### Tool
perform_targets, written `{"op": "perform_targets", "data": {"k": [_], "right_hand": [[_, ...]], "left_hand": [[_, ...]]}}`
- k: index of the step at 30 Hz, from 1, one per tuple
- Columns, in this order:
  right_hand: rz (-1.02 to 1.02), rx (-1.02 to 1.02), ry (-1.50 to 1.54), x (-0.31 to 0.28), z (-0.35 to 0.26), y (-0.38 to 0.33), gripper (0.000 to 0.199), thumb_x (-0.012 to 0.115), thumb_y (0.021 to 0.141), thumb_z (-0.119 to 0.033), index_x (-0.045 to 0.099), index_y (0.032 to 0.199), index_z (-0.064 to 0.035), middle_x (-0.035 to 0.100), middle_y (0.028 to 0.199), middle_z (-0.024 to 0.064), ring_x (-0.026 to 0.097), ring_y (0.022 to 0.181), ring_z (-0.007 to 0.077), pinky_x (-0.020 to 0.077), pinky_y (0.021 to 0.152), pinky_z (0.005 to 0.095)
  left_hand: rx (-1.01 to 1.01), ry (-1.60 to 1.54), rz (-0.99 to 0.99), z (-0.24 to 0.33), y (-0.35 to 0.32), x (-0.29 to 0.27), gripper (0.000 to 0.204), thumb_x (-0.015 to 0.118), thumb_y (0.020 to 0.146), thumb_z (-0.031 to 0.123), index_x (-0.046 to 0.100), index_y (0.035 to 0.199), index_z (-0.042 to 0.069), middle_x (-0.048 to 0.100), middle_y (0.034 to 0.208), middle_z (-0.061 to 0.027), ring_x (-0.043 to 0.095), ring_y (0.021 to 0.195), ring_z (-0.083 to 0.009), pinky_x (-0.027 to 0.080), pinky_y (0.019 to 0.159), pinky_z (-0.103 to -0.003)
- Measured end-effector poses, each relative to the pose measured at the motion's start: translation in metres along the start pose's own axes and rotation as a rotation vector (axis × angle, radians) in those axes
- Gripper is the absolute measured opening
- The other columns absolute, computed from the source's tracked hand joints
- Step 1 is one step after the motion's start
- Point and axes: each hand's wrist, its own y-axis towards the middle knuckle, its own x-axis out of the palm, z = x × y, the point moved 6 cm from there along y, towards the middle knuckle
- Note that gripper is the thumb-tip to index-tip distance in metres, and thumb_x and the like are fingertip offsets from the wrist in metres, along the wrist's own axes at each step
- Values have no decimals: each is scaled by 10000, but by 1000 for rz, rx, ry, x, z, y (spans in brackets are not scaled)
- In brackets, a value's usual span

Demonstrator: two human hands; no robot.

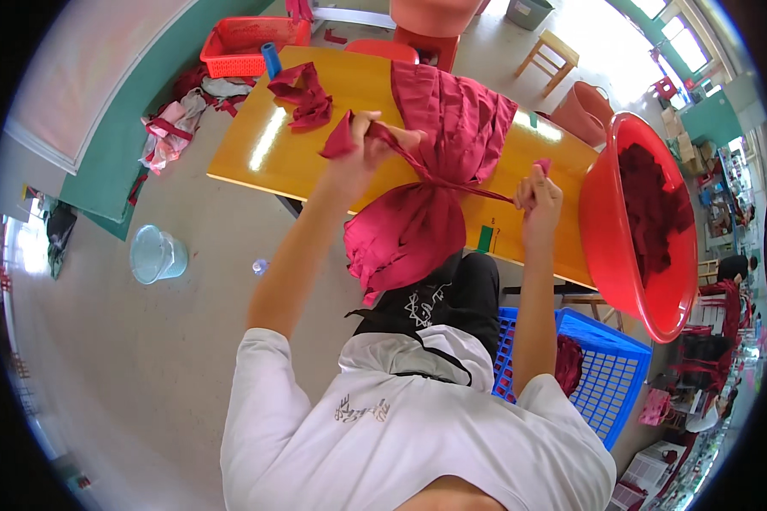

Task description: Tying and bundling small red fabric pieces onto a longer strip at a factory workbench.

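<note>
Together, both hands pull a thin red strip (469,187) taut around a bundle (426,179) of soft crimson cloth. The left hand (362,140) is closed on the strip's loose, crumpled end, fingers curled tight over it; the right hand (537,192) is fisted on the other end, a scrap of cloth poking above the knuckles. The strip cinches the bundle at its waist, so the cloth fans out in pleats above and balloons into wrinkled folds below, hanging over the near edge of the table (256,145). That tabletop is smooth, glossy yellow wood. A small crumpled red rag (302,94) lies on it, well left of the bundle. A round red plastic basin (605,238) with dark red cloth inside sits tilted at the table's right end. Below it stands a blue latticed crate (609,375), and a red one (243,43) sits beyond the table.
</note>
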Motion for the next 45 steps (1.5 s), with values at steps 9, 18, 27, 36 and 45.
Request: {"op": "perform_targets", "data": {"k": [9,18,27,36,45], "right_hand": [[-114,-149,-426,0,-19,-17,531,500,1043,-356,425,600,-72,392,548,-13,363,519,67,277,502,254],[-189,-146,-702,5,-47,-71,506,506,1043,-302,461,623,-24,420,555,9,404,514,96,282,484,300],[-62,-180,-234,61,-86,-74,291,487,1044,-220,610,894,-2,591,717,61,587,707,142,485,750,290],[-655,-817,-412,116,-189,-119,194,677,733,-21,697,925,-32,564,699,36,535,533,179,421,483,284],[-653,-1129,-65,137,-269,-135,276,629,797,-90,467,574,-93,371,601,-16,382,504,83,269,448,209]], "left_hand": [[-202,212,82,-8,4,24,382,516,979,324,443,659,128,418,580,22,401,477,-81,303,457,-231],[-24,566,168,-20,18,12,389,528,983,365,435,682,136,401,555,53,368,470,-63,279,461,-253],[348,688,-195,-49,22,126,353,523,1001,249,599,753,9,475,560,-108,514,507,-172,395,518,-339],[532,1352,-397,-90,-1,131,463,436,1018,345,607,711,43,631,746,-217,647,757,-402,508,688,-491],[510,1223,-339,-90,6,124,302,557,973,191,582,715,37,561,637,-86,467,626,-88,410,598,-297]]}}
